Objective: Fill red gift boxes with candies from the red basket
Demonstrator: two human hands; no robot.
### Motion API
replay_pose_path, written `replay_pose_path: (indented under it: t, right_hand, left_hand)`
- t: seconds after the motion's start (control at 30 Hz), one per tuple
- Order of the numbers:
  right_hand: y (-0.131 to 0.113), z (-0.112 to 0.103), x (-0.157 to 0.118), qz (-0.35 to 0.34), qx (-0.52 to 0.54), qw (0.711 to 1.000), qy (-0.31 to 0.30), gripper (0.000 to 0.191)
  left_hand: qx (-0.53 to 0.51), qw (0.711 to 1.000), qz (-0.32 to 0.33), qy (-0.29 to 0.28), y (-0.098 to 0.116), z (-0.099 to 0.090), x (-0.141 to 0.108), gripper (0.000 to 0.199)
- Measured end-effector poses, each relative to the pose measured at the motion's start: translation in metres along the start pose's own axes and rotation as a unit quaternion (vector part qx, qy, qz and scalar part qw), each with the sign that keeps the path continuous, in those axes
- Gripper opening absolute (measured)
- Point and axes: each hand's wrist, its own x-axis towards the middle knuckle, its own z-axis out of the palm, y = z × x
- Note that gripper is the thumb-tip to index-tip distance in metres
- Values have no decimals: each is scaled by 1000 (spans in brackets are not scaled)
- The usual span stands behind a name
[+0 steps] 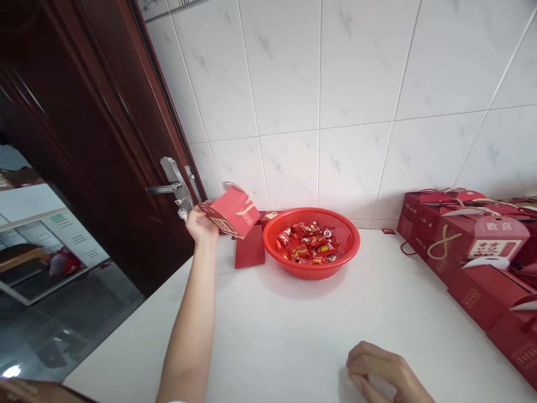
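My left hand (200, 225) is closed on a red paper candy box (235, 210) with gold and white print, holding it tilted above the table's back left. Under and beside it lies a flat red sheet (250, 246). Just right of that sheet, a red plastic basket (312, 271) contains many small wrapped candies (308, 243). My right hand (384, 370) is low over the near part of the table, fingers curled together with nothing visible in them. It touches no box and is well apart from the basket.
Rows of red gift boxes (465, 268) with cord handles line the table's right side. A small red packet (389, 231) lies by the tiled wall (289, 84). At left stands a dark wooden door (84, 112) with a metal handle (163, 189), close to the white table (268, 330).
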Motion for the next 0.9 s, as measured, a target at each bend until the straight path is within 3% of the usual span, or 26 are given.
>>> replay_pose_path:
  t: [0.1, 0.2, 0.3, 0.37, 0.47, 0.6, 0.77, 0.83, 0.9]
  right_hand:
    - [-10, -15, 8, -27, -23, 996, 82, 17]
    - [-21, -38, 11, -32, -63, 978, 199, 14]
    - [-35, -59, 9, -62, -78, 938, 331, 19]
    - [-44, -69, 9, -78, -96, 915, 385, 22]
    - [-50, -75, 12, -54, -165, 913, 370, 24]
    - [-41, -72, 17, 32, -220, 914, 340, 22]
    - [-18, -69, 14, 181, -89, 945, 259, 27]
    - [-11, -70, 12, 196, -38, 954, 226, 25]
    - [-6, -70, 10, 193, -43, 955, 219, 25]
  left_hand:
    - [-96, 974, 54, -197, 23, 34, -44, 44]
    - [-62, 916, 140, -372, 47, 63, -97, 37]
    - [-6, 836, 247, -491, 67, 81, -147, 17]
    - [36, 798, 305, -519, 75, 86, -174, 14]
    - [83, 778, 338, -524, 78, 89, -207, 18]
    - [89, 784, 294, -539, 68, 89, -231, 19]
    - [85, 791, 201, -572, 49, 87, -239, 21]
    - [123, 763, 146, -618, 44, 85, -236, 22]
    - [167, 706, 83, -683, 42, 85, -230, 27]
